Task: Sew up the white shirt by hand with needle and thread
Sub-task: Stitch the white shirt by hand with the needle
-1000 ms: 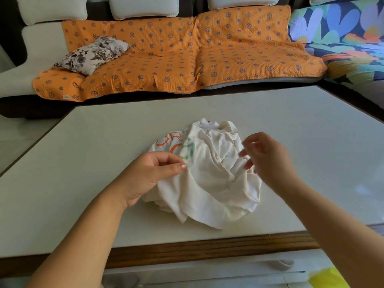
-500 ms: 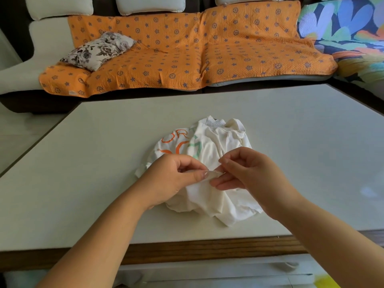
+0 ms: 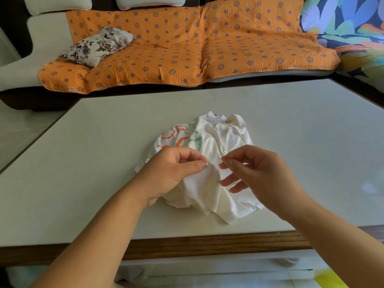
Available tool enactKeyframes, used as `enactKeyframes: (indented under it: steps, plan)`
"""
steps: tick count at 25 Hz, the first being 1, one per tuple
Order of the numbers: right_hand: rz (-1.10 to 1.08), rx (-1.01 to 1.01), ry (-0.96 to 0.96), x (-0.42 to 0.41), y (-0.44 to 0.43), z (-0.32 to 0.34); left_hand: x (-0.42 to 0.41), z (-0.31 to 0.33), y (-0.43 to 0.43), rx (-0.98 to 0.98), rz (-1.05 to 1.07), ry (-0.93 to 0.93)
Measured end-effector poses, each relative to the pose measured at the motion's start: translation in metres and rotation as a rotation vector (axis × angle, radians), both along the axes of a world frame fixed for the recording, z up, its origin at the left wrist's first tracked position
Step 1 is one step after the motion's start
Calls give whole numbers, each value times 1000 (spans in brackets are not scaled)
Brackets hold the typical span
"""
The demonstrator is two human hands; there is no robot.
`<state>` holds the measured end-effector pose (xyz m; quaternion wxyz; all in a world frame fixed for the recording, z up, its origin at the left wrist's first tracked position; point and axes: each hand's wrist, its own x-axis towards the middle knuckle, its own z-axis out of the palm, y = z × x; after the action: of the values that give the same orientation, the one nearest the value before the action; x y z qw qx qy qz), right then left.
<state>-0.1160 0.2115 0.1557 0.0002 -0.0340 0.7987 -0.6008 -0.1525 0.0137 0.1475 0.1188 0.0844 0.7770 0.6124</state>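
Although the needle point(image 3: 222, 154) shows only as a thin dark sliver and no thread can be made out, head view: right hand point(image 3: 255, 173) pinches it, lower fingers spread | left hand point(image 3: 176, 171) pinches a fold of the white shirt point(image 3: 220, 138) | shirt crumpled, orange-green print, mid-table point(image 3: 104, 152), collar at far end | sliver slants up-left from the fingertips.

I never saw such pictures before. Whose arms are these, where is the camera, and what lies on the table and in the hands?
There is no machine: these are a person's bare hands. The camera sits on the person's head, looking forward and down. On the white wood-edged table lies a crumpled white shirt with orange and green print. The left hand pinches a fold of it. The right hand pinches what seems a thin dark needle beside that fold.
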Motion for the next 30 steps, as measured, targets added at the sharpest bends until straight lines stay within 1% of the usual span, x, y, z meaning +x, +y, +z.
enactKeyframes:
  steps: [3,7,9,16,30]
  plan:
    - [10,20,10,0,0,-2,0,0,0,30,-3,-19]
    - [59,124,27,3,-2,-5,2,2,0,24,-11,-22]
    - [86,141,31,3,-3,-5,2,3,0,26,-18,-25]
    - [135,155,44,4,-3,-5,1,3,-2,41,-30,-37]
    - [155,132,26,6,-2,-3,1,4,-3,73,-53,-53]
